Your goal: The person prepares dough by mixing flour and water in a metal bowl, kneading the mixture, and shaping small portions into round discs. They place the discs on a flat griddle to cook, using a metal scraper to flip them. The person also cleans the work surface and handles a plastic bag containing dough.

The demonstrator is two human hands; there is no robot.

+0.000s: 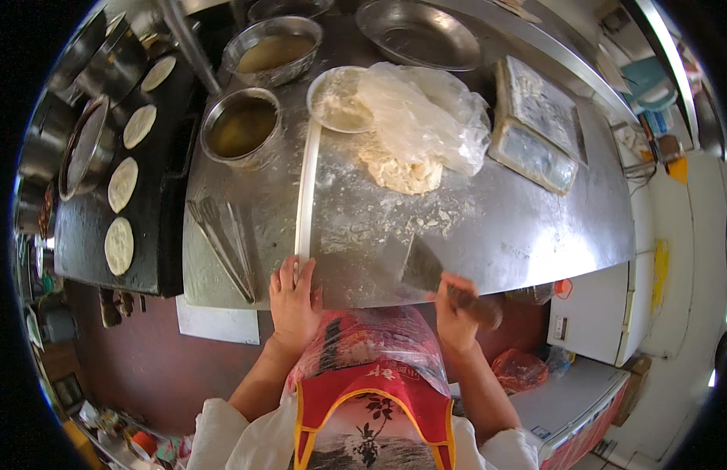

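Note:
My right hand (459, 308) grips the handle of a bench scraper (422, 264), its flat metal blade low over the steel table near the front edge. Beyond the blade are scattered flour and dough crumbs (437, 220). My left hand (294, 299) rests at the table edge, its fingers at the near end of a long white strip (307, 194) that runs away from me to a bowl of flour (340, 100); whether they grip it I cannot tell. A lump of dough (407, 175) lies partly under a clear plastic bag (422, 111).
Two metal bowls of liquid (243, 126) (275, 53) stand at the back left, with tongs (222, 247) nearer. A wide metal basin (419, 32) and a dusty scale (537, 129) stand farther right. Flat dough rounds (119, 245) lie on a dark griddle (149, 235).

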